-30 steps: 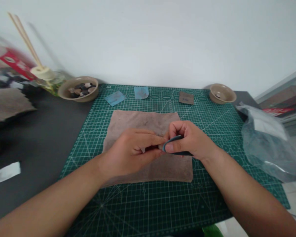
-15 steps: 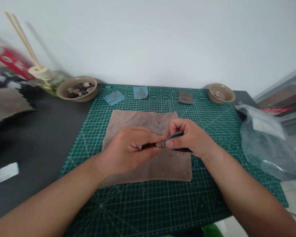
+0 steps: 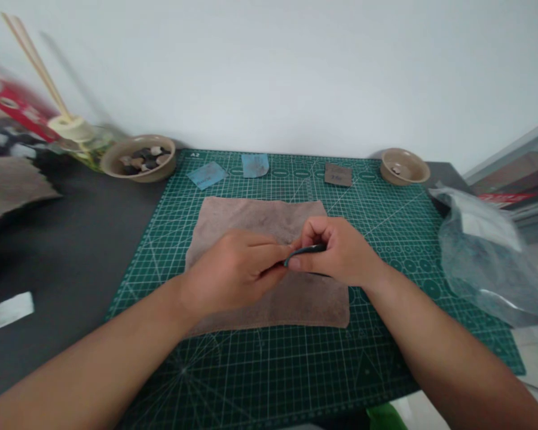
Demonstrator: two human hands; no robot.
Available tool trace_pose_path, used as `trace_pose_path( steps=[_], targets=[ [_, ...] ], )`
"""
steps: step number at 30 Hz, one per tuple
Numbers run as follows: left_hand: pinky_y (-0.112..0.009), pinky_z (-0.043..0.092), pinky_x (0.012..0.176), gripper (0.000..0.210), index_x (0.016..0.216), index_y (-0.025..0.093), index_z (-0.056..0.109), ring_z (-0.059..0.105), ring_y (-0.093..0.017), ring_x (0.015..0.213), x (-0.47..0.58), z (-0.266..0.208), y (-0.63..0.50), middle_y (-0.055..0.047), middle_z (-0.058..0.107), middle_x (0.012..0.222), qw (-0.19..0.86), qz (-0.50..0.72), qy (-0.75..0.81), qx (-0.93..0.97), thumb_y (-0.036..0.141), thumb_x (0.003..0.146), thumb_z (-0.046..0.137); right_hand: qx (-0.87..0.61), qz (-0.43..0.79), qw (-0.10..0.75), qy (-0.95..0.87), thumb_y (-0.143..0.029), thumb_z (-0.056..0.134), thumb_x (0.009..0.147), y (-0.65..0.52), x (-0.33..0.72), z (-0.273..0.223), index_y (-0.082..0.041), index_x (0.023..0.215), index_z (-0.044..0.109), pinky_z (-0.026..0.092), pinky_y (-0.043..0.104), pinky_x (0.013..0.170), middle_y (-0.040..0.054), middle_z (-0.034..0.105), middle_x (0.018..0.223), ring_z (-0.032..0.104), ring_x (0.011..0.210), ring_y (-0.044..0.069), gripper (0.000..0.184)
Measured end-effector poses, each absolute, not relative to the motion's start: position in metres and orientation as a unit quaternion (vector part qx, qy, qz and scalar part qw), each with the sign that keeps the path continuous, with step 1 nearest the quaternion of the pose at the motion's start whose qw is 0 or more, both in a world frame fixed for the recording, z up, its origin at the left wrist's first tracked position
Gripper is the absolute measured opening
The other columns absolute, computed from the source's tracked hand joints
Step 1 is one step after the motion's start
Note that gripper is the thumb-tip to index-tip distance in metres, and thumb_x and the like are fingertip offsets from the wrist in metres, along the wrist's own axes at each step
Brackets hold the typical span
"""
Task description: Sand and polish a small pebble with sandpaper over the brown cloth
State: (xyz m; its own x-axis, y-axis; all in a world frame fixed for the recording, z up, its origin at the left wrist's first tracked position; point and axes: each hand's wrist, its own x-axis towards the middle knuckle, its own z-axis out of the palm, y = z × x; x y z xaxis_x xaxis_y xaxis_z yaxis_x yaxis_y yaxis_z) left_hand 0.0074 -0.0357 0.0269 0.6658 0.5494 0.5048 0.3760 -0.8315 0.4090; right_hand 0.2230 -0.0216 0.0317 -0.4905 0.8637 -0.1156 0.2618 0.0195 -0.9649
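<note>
My left hand [image 3: 235,275] is closed, fingertips pinched over a small stone that the fingers now hide; a bit of it showed half a second ago. My right hand [image 3: 338,251] grips a bent piece of sandpaper [image 3: 305,251], dark with a bluish edge. Its fold presses against the left fingertips, where the stone is. Both hands hover over a brown cloth [image 3: 273,307] spread on a green cutting mat [image 3: 260,373].
Left at the back stands a bowl of stones [image 3: 112,164], beside a reed diffuser [image 3: 74,128]. A second bowl [image 3: 415,170] holds a small pale stone. Blue sandpaper pieces [image 3: 208,175] and a grey-brown one [image 3: 338,175] lie along the mat's back. At right is a clear plastic bag [image 3: 479,263].
My right hand has shifted slightly left with the sandpaper, and its fold now covers the stone's exposed end. The left fingers have closed up a little.
</note>
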Motion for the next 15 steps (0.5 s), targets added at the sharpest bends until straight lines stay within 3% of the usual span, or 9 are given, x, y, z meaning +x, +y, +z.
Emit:
trace_pose_path(
  steps=[3,9,12,15],
  targets=[
    [-0.025,0.038,0.049,0.019,0.078,0.017,0.067,0.054,-0.011,0.054,0.0096,0.0226,-0.0339,0.002,0.058,0.061,0.120,0.294,0.268,0.910,0.016,0.094,0.058,-0.458,0.485,0.258,-0.699,-0.032,0.088,0.065,-0.0219,0.2202,0.0322,-0.020,0.066,0.058,0.033,0.025,0.052,-0.0030,0.060,0.063,0.050,0.059,0.012,0.032],
    [-0.021,0.041,0.050,0.006,0.088,0.018,0.069,0.056,-0.008,0.055,0.0082,0.0316,-0.0356,0.002,0.062,0.066,0.236,0.357,0.265,0.864,0.019,0.093,0.065,-0.382,0.643,0.269,-0.607,-0.045,0.085,0.069,-0.0200,0.2277,0.0315,-0.021,0.069,0.051,0.038,0.026,0.054,-0.0020,0.063,0.065,0.053,0.058,0.013,0.041],
    [-0.024,0.039,0.050,0.012,0.081,0.017,0.067,0.054,-0.009,0.054,0.0067,0.0291,-0.0347,0.002,0.059,0.064,0.208,0.316,0.258,0.889,0.014,0.092,0.061,-0.407,0.574,0.254,-0.664,-0.041,0.086,0.068,-0.0194,0.2269,0.0300,-0.020,0.068,0.054,0.034,0.026,0.054,-0.0030,0.060,0.065,0.050,0.059,0.012,0.038],
    [-0.027,0.040,0.051,0.013,0.087,0.015,0.070,0.058,-0.013,0.058,0.0067,0.0226,-0.0322,0.000,0.062,0.067,0.157,0.269,0.254,0.916,0.013,0.092,0.057,-0.430,0.465,0.230,-0.739,-0.035,0.084,0.069,-0.0196,0.2226,0.0285,-0.019,0.068,0.058,0.031,0.025,0.054,-0.0045,0.058,0.064,0.048,0.060,0.011,0.031]
  ],
)
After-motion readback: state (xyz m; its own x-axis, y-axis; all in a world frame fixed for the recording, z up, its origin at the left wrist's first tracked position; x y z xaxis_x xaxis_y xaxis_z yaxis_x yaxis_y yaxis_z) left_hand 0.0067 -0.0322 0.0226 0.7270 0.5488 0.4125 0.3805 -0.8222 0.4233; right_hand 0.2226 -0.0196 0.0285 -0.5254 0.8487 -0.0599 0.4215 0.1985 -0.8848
